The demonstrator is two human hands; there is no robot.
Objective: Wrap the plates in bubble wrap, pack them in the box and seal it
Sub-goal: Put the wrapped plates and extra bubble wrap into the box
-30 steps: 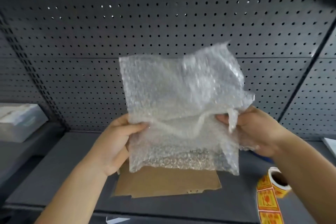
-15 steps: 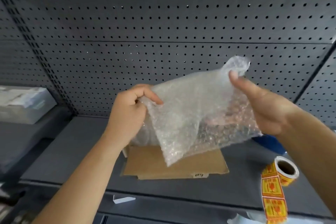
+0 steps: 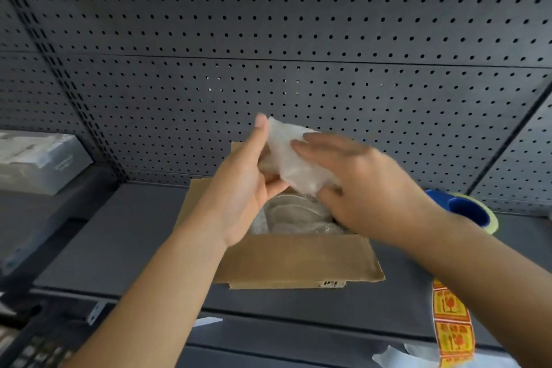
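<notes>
A: Entry: folded bubble wrap [image 3: 294, 164] is held in the air just above the open box [image 3: 298, 263], which sits mid-surface [image 3: 119, 233]. Plates [image 3: 294, 215] are inside it under clear wrap, rims showing through. Grips?

B: Left hand [image 3: 245, 188] grasps the wad at its left edge, thumb up along it, fingers curled beneath. Right hand [image 3: 367, 188] is not clenched: fingers straight, laid flat on the wad's top face. It is blurred, so finer contact is unclear.

A: Risks, judged from here?

B: One: the fold is pinned only by flat fingers. If they lift, the wad likely springs open and won't sit as a pad. Two: pressing it down hard could load the plate rims; material cannot be told. Three: the near flap is folded outward — a wad left standing proud would keep the flaps from closing flush, and the tape would seal poorly.

A: Writing?

B: Small label [image 3: 331, 283] on the near flap's edge: dark marks, illegible. Sticker strip [image 3: 451, 323], near right: orange-yellow with a red goblet-like symbol, words too small. Tape roll [image 3: 469, 209], right of the box: blue core, no print seen. Grey carton [image 3: 38, 161], far left — faint lettering, unreadable.
</notes>
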